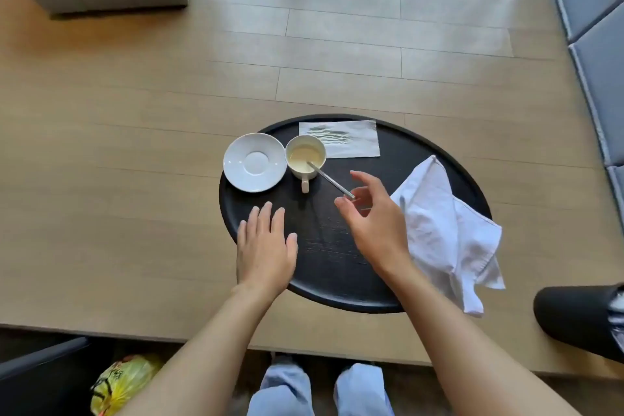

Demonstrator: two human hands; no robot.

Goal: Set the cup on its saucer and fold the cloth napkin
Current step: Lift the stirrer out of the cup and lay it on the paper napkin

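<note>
I see the cup (306, 156) standing on the round black tray (337, 263), just ahead and to the left of my right hand's fingers (359, 179). It holds a pale creamy liquid, and a metal spoon (329, 179) leans in it, handle slanting back toward those fingers. The right hand (374, 223) hovers with thumb and fingers spread apart; the handle's end sits between them, and I cannot tell for sure whether they touch it. The cup's own handle points toward me.

The saucer (254, 162) lies empty just beside the cup, on the far side of my left fingers (266, 216). The cup is not on it; the two nearly touch. My left hand (265, 246) rests flat, fingers loosely apart, over the tray's near left rim, holding nothing.

The cloth napkin (445, 230) lies rumpled and unfolded right of my right fingers, draped over the tray's right edge and hanging past it. Beyond the cup, at the tray's far side, lies a flat paper sheet (341, 140) with a greenish smudge.

The tray sits on a light wood bench (135, 145). Beneath its near edge I see knees in pale blue trousers (320, 392) and a yellow bag (118, 385); grey cushions (594, 27) line the right side.
</note>
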